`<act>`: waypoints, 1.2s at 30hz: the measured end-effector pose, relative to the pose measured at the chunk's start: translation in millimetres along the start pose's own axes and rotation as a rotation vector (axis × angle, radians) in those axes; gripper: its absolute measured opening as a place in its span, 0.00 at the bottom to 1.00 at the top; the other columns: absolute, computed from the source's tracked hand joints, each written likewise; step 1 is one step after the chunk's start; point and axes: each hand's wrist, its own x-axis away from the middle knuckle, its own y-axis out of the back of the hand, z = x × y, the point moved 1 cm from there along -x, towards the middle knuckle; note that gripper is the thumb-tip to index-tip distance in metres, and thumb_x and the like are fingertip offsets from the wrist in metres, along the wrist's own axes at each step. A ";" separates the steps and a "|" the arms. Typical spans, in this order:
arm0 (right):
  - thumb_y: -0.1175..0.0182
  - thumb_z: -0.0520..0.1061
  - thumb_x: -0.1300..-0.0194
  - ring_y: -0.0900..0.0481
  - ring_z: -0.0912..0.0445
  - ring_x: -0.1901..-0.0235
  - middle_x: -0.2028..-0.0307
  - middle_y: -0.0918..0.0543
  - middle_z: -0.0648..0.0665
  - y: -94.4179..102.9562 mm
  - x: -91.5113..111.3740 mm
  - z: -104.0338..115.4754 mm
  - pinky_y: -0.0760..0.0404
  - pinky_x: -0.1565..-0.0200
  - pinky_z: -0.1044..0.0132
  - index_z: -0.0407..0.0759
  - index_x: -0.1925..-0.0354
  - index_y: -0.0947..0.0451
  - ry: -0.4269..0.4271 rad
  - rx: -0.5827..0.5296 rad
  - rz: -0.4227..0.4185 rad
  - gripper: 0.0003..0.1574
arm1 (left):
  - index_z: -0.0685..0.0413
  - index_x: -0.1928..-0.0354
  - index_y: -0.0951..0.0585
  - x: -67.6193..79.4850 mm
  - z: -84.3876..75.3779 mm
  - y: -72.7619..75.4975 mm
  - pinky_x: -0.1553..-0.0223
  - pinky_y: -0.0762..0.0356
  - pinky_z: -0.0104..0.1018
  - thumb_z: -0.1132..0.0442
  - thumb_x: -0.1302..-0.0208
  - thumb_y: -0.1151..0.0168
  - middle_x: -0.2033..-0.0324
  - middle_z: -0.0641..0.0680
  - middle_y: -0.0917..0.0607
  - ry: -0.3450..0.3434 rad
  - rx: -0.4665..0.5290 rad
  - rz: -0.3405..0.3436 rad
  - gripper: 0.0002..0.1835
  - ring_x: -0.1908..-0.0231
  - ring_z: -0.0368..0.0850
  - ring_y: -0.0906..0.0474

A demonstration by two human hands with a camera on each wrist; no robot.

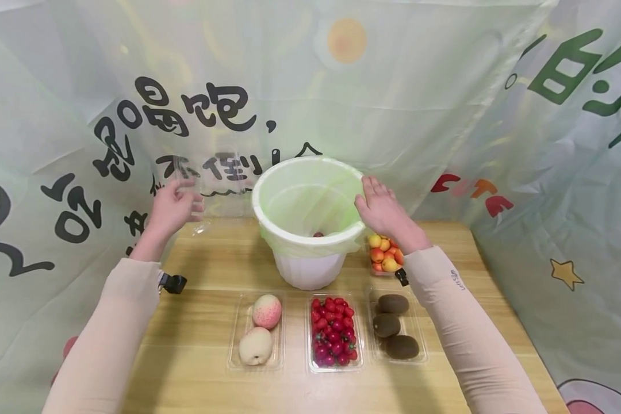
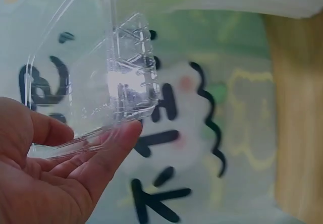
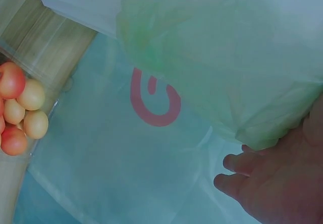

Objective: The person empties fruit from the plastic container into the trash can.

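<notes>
My left hand (image 1: 173, 207) is raised left of the bucket. It pinches the edge of a clear plastic box (image 2: 136, 72) between thumb and fingers; no fruit shows in the visible part. In the head view the box is faint against the backdrop. My right hand (image 1: 385, 210) rests at the right rim of the white bucket (image 1: 310, 270), its fingers extended against the green bag (image 3: 227, 57) that lines it. A small dark red round thing (image 1: 318, 234) lies inside, partly hidden by the front rim.
Clear trays in front of the bucket hold two peach-like fruits (image 1: 266, 310), small red fruits (image 1: 335, 330) and three brown kiwis (image 1: 386, 325). Orange-yellow fruits (image 1: 384, 253) sit in a tray beneath my right forearm. A printed cloth (image 1: 300, 69) hangs behind the wooden table (image 1: 202, 322).
</notes>
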 end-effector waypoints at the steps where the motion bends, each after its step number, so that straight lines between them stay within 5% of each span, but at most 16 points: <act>1: 0.78 0.63 0.24 0.64 0.38 0.23 0.22 0.62 0.34 0.3 0.0 0.2 0.61 0.25 0.41 0.36 0.22 0.66 0.001 0.000 0.002 0.46 | 0.60 0.27 0.39 1.9 6.7 0.8 0.58 0.14 0.40 0.63 0.26 0.62 0.43 0.70 0.22 0.018 -0.003 0.016 0.27 0.53 0.58 0.17; 10: 0.79 0.63 0.24 0.66 0.38 0.23 0.21 0.65 0.35 1.7 0.4 -0.3 0.63 0.26 0.39 0.39 0.21 0.67 -0.007 -0.001 0.016 0.45 | 0.68 0.28 0.41 18.2 69.6 2.3 0.59 0.14 0.41 0.64 0.27 0.59 0.46 0.73 0.24 0.171 -0.040 0.176 0.28 0.58 0.55 0.16; 17: 0.80 0.65 0.25 0.69 0.37 0.23 0.22 0.67 0.35 2.8 1.0 0.2 0.66 0.27 0.36 0.41 0.21 0.69 -0.025 0.015 0.037 0.46 | 0.72 0.28 0.43 34.5 101.8 -2.1 0.58 0.14 0.45 0.64 0.28 0.57 0.44 0.76 0.26 0.239 -0.033 0.251 0.30 0.58 0.56 0.16; 26: 0.81 0.65 0.25 0.69 0.36 0.23 0.22 0.67 0.35 5.4 2.7 2.5 0.67 0.28 0.34 0.42 0.21 0.69 -0.034 0.041 0.050 0.46 | 0.75 0.35 0.36 59.2 147.2 -10.3 0.66 0.15 0.44 0.66 0.31 0.55 0.51 0.74 0.21 0.243 -0.161 0.269 0.26 0.66 0.50 0.16; 36: 0.80 0.65 0.25 0.70 0.36 0.23 0.22 0.67 0.35 3.9 3.1 1.9 0.66 0.28 0.34 0.42 0.21 0.70 -0.038 0.033 0.048 0.45 | 0.79 0.38 0.35 80.7 173.1 -11.0 0.72 0.15 0.44 0.70 0.34 0.56 0.59 0.72 0.19 0.310 -0.098 0.268 0.25 0.71 0.51 0.16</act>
